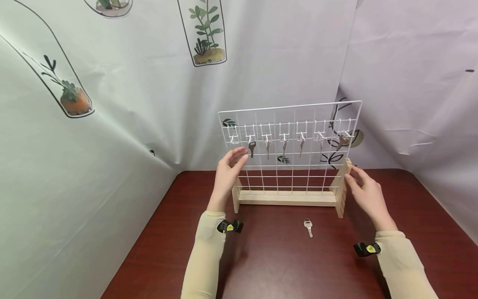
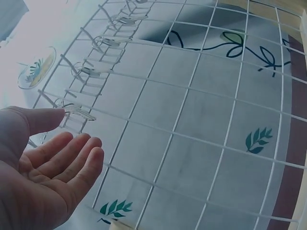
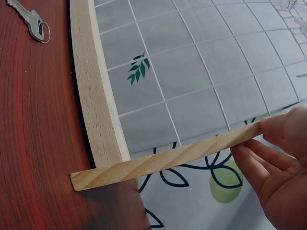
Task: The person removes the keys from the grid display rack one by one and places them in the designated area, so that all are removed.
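Observation:
A white wire grid rack in a wooden stand [image 1: 287,200] stands upright on the table. Along its upper part runs a row of white hooks, and several keys hang there, among them a dark key [image 1: 252,149] near the left end. My left hand [image 1: 228,169] is just in front of the grid's left side, thumb and fingers apart, holding nothing; in the left wrist view a hanging key [image 2: 79,112] is close by its fingertips. My right hand [image 3: 283,163] pinches the upper end of the wooden side post [image 3: 168,160] between thumb and fingers. One loose silver key [image 1: 308,228] with a small ring lies in front of the stand.
The dark red wooden table [image 1: 272,257] reaches back to a pale fabric wall [image 1: 149,83] printed with plants. That fabric hangs closely behind the rack and along both sides of the table. Black straps with small devices are on both wrists.

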